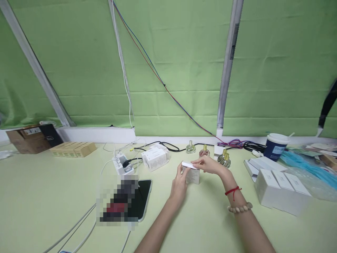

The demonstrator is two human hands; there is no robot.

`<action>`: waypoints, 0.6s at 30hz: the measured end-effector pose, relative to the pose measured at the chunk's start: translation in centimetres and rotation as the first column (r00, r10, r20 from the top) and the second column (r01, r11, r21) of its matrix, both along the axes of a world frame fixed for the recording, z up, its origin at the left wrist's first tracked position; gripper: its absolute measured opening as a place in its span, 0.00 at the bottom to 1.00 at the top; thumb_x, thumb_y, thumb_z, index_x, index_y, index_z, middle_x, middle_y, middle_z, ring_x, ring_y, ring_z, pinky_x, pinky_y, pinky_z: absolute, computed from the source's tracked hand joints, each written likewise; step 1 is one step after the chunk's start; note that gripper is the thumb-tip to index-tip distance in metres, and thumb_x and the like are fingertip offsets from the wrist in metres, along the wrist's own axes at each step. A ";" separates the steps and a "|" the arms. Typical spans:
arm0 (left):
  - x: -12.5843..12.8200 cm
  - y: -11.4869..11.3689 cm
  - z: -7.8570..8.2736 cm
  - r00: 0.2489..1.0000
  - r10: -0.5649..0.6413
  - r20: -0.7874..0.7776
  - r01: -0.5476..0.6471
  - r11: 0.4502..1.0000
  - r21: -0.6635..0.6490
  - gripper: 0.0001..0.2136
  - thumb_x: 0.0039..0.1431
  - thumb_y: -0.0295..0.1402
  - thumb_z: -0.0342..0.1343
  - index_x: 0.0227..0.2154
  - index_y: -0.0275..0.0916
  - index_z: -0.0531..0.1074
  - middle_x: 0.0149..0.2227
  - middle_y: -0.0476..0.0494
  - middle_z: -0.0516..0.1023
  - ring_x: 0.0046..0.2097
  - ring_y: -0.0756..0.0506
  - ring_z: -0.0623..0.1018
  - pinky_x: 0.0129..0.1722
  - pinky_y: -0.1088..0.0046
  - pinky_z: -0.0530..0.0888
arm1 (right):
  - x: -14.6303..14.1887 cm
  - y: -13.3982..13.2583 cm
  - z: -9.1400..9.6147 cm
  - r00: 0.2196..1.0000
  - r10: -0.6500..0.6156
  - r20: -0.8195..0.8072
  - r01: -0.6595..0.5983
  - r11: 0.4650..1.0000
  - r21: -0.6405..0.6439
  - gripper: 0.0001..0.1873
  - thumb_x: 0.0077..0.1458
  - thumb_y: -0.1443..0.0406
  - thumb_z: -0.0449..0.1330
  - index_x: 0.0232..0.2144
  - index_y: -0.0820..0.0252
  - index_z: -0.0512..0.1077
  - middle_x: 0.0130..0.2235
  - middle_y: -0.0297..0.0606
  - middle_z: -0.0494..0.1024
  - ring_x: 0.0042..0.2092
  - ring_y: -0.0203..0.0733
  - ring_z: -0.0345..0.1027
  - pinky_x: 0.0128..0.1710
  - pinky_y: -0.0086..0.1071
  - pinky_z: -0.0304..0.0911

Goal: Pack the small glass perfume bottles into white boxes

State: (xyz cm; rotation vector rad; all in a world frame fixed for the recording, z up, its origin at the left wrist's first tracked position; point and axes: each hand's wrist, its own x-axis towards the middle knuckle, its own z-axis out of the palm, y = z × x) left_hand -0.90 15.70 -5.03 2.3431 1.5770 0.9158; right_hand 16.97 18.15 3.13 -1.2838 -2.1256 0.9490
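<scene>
A small white box (pixel 194 176) with fine print on its front stands upright on the table, between both hands. My left hand (pixel 179 184) is closed around its left side, with fingers near the top edge. With its fingertips, my right hand (pixel 207 164) pinches the white top flap at the box's upper right. Whether the flap is fully closed is hard to make out. Just behind the hands stand small glass bottles: a clear greenish one (pixel 190 147), a pinkish one (pixel 204 150) partly hidden by my right hand, and dark ones with gold caps (pixel 224 159).
White boxes (pixel 280 195) stand at the right, near a dark blue cup (pixel 275 147) and blue plastic (pixel 310 168). A tablet (pixel 143 200), a power strip (pixel 122 165), white boxes (pixel 156 158) and cables lie left. Yellowish boxes (pixel 73 149) and a cardboard box (pixel 28 140) sit far left.
</scene>
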 end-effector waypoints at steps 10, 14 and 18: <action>0.2 -0.6 0.9 0.999 -0.034 0.043 0.035 0.999 -0.016 0.32 0.43 0.13 0.38 0.52 0.41 0.60 0.64 0.40 0.43 0.52 0.42 0.70 0.39 0.70 0.71 | 0.3 0.7 -0.8 0.996 -0.018 -0.091 0.017 1.000 -0.004 0.23 0.49 0.57 0.57 0.45 0.61 0.73 0.35 0.38 0.77 0.32 0.35 0.64 0.25 0.25 0.59; 0.2 -0.5 0.5 0.998 -0.037 0.058 0.038 0.999 -0.002 0.29 0.45 0.13 0.37 0.50 0.40 0.60 0.65 0.40 0.40 0.52 0.42 0.69 0.38 0.70 0.72 | 0.1 0.4 -0.5 0.996 0.003 -0.088 -0.004 1.000 -0.014 0.24 0.47 0.57 0.59 0.46 0.62 0.73 0.34 0.38 0.77 0.30 0.34 0.62 0.25 0.25 0.58; 0.2 -0.6 0.4 0.997 -0.038 0.062 0.040 0.999 -0.022 0.31 0.45 0.14 0.37 0.52 0.44 0.60 0.65 0.43 0.41 0.48 0.43 0.72 0.36 0.71 0.72 | 0.0 0.4 -0.6 0.995 0.003 -0.097 -0.004 1.000 -0.014 0.24 0.46 0.58 0.60 0.46 0.63 0.72 0.35 0.39 0.77 0.29 0.33 0.61 0.25 0.25 0.57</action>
